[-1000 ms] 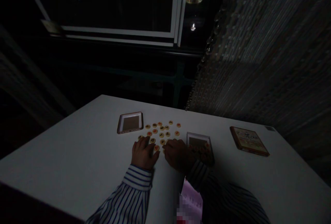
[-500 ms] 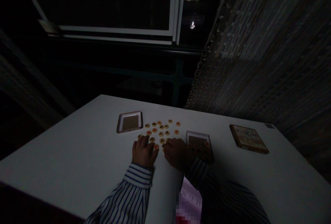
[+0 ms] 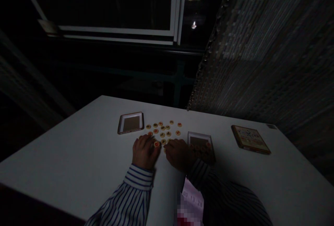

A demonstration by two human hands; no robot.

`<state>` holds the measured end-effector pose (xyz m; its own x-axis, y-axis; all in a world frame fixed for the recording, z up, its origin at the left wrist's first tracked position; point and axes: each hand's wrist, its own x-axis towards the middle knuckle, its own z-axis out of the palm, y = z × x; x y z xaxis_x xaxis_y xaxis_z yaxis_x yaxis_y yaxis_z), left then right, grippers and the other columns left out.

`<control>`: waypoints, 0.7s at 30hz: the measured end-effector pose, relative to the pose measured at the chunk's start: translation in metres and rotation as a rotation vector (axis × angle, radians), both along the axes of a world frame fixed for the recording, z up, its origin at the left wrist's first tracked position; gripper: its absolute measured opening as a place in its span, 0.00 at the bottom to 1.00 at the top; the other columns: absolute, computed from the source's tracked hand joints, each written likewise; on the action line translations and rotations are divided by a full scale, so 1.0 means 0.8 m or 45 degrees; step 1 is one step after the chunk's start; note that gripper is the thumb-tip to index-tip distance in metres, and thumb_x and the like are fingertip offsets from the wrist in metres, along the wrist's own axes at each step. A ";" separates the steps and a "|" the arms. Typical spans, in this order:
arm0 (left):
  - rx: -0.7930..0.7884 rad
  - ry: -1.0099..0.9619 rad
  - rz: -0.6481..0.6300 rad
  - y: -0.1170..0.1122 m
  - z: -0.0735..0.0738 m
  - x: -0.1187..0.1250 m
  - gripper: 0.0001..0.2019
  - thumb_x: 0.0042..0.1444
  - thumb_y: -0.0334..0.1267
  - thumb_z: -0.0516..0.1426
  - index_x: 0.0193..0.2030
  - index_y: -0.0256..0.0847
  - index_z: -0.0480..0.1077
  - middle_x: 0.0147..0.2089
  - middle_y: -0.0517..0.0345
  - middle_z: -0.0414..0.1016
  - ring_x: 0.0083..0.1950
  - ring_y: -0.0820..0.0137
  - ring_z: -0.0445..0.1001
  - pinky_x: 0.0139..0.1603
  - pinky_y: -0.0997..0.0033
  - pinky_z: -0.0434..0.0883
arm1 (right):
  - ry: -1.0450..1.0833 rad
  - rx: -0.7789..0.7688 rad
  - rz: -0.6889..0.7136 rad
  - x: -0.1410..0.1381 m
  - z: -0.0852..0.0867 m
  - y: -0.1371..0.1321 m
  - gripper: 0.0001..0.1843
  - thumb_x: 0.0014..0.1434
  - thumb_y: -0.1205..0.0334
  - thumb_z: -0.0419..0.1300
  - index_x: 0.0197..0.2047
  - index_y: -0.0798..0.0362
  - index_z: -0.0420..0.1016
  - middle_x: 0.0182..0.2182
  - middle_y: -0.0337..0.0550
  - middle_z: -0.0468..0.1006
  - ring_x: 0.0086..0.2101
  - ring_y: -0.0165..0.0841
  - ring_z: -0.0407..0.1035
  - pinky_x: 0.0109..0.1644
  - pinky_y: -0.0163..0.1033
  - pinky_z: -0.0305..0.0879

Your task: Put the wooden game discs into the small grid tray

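Observation:
Round wooden Chinese chess pieces (image 3: 162,135), some with red and some with dark characters, lie in a loose group on the white table (image 3: 78,156). My left hand (image 3: 143,152) is at the group's near left side, thumb and fingers closed around a red-marked chess piece (image 3: 156,144). Across from it, my right hand (image 3: 179,153) rests low at the near right side. Its curled fingertips are against a piece (image 3: 165,151) that is mostly hidden; whether it is gripped is hard to see. More pieces sit in the open box (image 3: 199,135) beside my right hand.
A shallow box lid (image 3: 131,123) lies open side up at the back left. On the right is a flat printed box (image 3: 250,139). A lit phone screen (image 3: 192,198) shows near my right forearm. Beaded string curtains (image 3: 250,62) hang behind the table's right side.
My left fingers have closed around the red-marked piece and shifted it slightly away from me, over the dark-marked piece behind it. My right hand has barely moved.

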<state>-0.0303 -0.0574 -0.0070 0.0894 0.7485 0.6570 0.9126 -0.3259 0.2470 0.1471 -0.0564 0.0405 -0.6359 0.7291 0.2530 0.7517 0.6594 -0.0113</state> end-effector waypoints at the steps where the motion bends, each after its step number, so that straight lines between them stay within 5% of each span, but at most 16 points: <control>1: 0.012 -0.015 0.002 0.000 0.000 0.001 0.13 0.49 0.43 0.54 0.40 0.43 0.69 0.48 0.51 0.70 0.50 0.60 0.66 0.50 0.55 0.61 | 0.001 0.001 0.000 0.000 0.000 0.000 0.10 0.58 0.63 0.47 0.35 0.54 0.69 0.32 0.44 0.69 0.36 0.33 0.61 0.39 0.39 0.52; 10: 0.102 -0.118 -0.035 -0.006 0.014 0.008 0.11 0.49 0.42 0.56 0.39 0.43 0.69 0.47 0.52 0.71 0.49 0.62 0.67 0.53 0.54 0.58 | 0.017 0.004 -0.032 0.004 0.003 0.006 0.10 0.57 0.64 0.48 0.39 0.53 0.69 0.33 0.44 0.70 0.37 0.33 0.62 0.39 0.39 0.52; 21: 0.172 -0.110 -0.116 -0.012 0.034 0.030 0.11 0.49 0.41 0.56 0.40 0.43 0.68 0.47 0.52 0.71 0.51 0.62 0.65 0.55 0.52 0.55 | 0.058 0.052 -0.087 0.043 0.036 -0.001 0.13 0.59 0.63 0.47 0.42 0.53 0.69 0.37 0.46 0.71 0.40 0.33 0.62 0.42 0.39 0.52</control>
